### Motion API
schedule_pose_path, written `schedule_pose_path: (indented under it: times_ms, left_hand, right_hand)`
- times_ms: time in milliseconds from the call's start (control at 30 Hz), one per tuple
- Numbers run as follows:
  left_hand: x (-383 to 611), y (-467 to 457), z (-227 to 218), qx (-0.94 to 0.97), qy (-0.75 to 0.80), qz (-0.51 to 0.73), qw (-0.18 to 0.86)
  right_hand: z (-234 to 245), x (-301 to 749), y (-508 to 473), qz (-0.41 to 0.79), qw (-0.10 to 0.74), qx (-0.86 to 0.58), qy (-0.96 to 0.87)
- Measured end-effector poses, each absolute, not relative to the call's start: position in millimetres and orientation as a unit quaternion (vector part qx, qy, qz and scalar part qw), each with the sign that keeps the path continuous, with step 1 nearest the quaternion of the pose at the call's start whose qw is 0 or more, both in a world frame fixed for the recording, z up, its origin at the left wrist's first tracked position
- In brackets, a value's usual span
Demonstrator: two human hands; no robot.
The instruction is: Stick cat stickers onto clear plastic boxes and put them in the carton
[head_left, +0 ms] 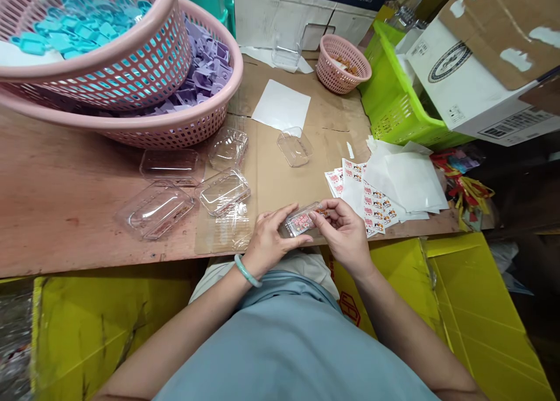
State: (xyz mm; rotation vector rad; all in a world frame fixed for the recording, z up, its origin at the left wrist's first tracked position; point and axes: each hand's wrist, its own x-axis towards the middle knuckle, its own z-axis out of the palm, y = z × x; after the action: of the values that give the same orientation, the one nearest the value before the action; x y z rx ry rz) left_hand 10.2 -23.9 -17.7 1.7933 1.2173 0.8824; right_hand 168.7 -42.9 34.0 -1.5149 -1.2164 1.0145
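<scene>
Both my hands hold a small clear plastic box with a printed pink sticker on it, just above the table's near edge. My left hand, with a green bangle on the wrist, grips the box's left end with curled fingers. My right hand pinches the right end with fingertips pressed on the sticker. Sticker sheets with small cartoon prints lie just right of my hands, partly under white backing papers.
Several empty clear boxes lie on the wooden table to the left. Stacked pink baskets hold turquoise and purple plastic parts. A small pink basket, a green crate and cardboard boxes stand behind; yellow cartons sit below.
</scene>
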Motion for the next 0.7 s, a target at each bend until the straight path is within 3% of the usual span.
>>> schedule_pose_path:
  times_ms: [467, 533, 700]
  left_hand:
    - [8, -26, -10, 0.704, 0.480, 0.320, 0.414]
    - [9, -26, -10, 0.698, 0.488, 0.323, 0.413]
    - [11, -27, -12, 0.687, 0.495, 0.339, 0.411]
  right_hand:
    - [35, 169, -48, 0.333, 0.396, -0.637, -0.572]
    - [38, 167, -49, 0.277, 0.384, -0.641, -0.605]
    - [41, 164, -49, 0.011, 0.315, -0.631, -0.709]
